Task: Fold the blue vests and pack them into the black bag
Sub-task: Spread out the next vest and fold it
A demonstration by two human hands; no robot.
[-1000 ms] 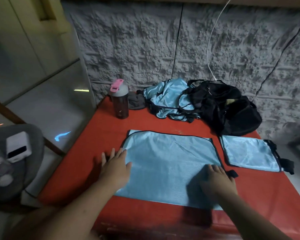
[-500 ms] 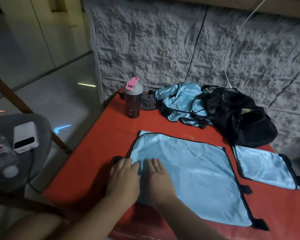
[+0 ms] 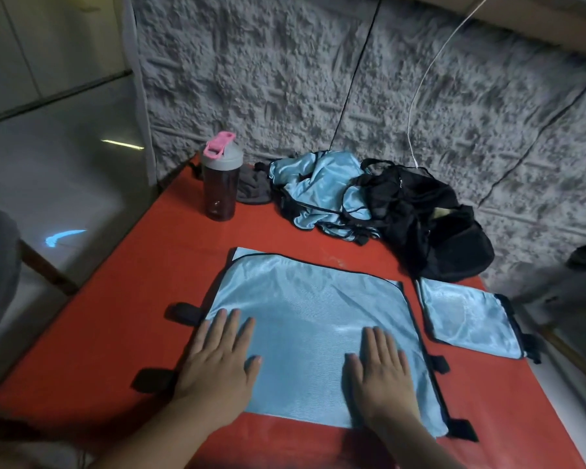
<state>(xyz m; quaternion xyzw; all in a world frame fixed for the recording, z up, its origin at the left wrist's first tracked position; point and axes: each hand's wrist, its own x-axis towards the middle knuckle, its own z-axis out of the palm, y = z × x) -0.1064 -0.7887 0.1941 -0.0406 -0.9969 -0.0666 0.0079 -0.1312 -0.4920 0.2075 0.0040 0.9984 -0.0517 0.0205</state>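
A light blue vest (image 3: 312,319) with black trim lies flat on the red table (image 3: 142,299). My left hand (image 3: 219,358) presses flat on its near left edge, fingers straight. Flat on the vest's near right part lies my right hand (image 3: 381,370), fingers also straight. A smaller folded blue vest (image 3: 467,316) sits to the right. Crumpled blue vests (image 3: 315,191) are heaped at the back, against the black bag (image 3: 433,218).
A dark bottle (image 3: 220,184) with a grey lid and pink cap stands at the back left, beside a grey cloth (image 3: 252,186). A rough grey wall (image 3: 318,79) backs the table. The table drops off to the floor at left and right.
My right hand has slid from beside the left hand to the right across the vest. The left hand stays at the left edge. The view has shifted.
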